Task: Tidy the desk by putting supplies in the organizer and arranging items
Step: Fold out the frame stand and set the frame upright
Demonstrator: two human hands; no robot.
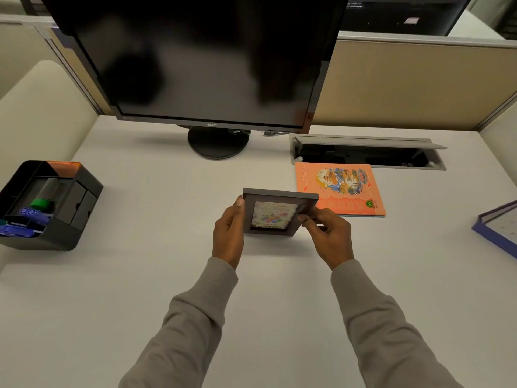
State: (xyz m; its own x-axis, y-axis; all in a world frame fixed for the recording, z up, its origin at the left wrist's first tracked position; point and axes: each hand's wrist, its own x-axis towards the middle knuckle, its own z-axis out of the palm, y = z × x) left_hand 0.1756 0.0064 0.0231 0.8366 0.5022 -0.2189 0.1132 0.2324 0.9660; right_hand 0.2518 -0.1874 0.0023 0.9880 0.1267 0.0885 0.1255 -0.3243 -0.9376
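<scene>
A small dark grey picture frame (275,214) with a colourful birthday picture stands upright at the desk's centre. My left hand (228,233) grips its left edge, thumb on the front. My right hand (326,233) pinches its right edge. A black desk organizer (84,197) sits at the left, holding blue markers (32,215), a green-capped marker (41,203) and an orange pad at its back. An orange notebook (340,189) lies flat just behind and right of the frame.
A black monitor (207,60) on a round stand (218,142) fills the back centre. An open cable tray (369,154) is set into the desk behind the notebook. A blue-edged binder (498,228) lies at the right edge. Partition walls enclose the white desk (156,208).
</scene>
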